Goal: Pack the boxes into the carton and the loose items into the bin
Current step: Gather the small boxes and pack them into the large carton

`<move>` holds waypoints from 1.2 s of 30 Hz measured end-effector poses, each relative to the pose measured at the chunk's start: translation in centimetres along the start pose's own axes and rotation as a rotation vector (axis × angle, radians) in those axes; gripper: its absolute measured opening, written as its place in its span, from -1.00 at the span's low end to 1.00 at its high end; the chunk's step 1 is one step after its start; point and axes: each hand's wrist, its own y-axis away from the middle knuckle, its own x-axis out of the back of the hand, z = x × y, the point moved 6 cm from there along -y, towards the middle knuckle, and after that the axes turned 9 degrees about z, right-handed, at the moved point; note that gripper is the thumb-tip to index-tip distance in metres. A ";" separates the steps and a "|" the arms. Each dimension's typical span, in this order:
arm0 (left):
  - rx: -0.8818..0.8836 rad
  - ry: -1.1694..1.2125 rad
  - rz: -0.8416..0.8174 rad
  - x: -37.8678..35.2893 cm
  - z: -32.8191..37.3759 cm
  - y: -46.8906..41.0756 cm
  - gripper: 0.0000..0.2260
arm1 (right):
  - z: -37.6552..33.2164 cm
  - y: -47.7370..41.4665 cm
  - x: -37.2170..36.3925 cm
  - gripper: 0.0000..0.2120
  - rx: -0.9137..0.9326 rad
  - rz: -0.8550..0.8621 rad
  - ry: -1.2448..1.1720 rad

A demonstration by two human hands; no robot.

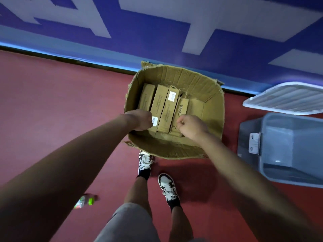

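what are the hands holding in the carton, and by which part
Cannot be told: left hand and right hand are curled over the near ends of boxes in the carton, but any grip is hidden.

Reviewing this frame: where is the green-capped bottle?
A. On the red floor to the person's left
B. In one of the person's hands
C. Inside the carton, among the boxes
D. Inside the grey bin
A: the bottle lies on the red floor at the person's left, outside both the carton and the grey bin.
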 end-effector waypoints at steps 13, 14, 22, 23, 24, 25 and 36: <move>0.088 0.279 0.341 2.4 -1.1 16.9 -0.77 | -4.7 10.4 6.5 -0.76 0.107 -0.118 0.112; 0.112 0.287 0.359 2.2 -1.3 18.2 -0.76 | -5.4 11.2 6.7 -0.76 0.134 -0.123 0.136; 0.241 0.425 0.409 -2.9 -3.1 27.0 -0.74 | -11.2 17.3 4.7 -0.65 0.346 -0.238 0.332; 0.265 0.455 0.416 -3.6 -3.6 28.2 -0.74 | -12.2 18.2 4.1 -0.66 0.374 -0.256 0.357; 0.294 0.486 0.427 -4.2 -4.1 29.4 -0.73 | -13.2 19.1 3.6 -0.70 0.405 -0.275 0.379; 0.322 0.515 0.442 -4.9 -4.7 30.7 -0.72 | -14.4 20.0 3.0 -0.73 0.438 -0.292 0.402; 0.659 0.799 0.547 -16.1 -13.5 45.0 -0.72 | -26.0 31.2 -7.9 -0.82 0.789 -0.441 0.603</move>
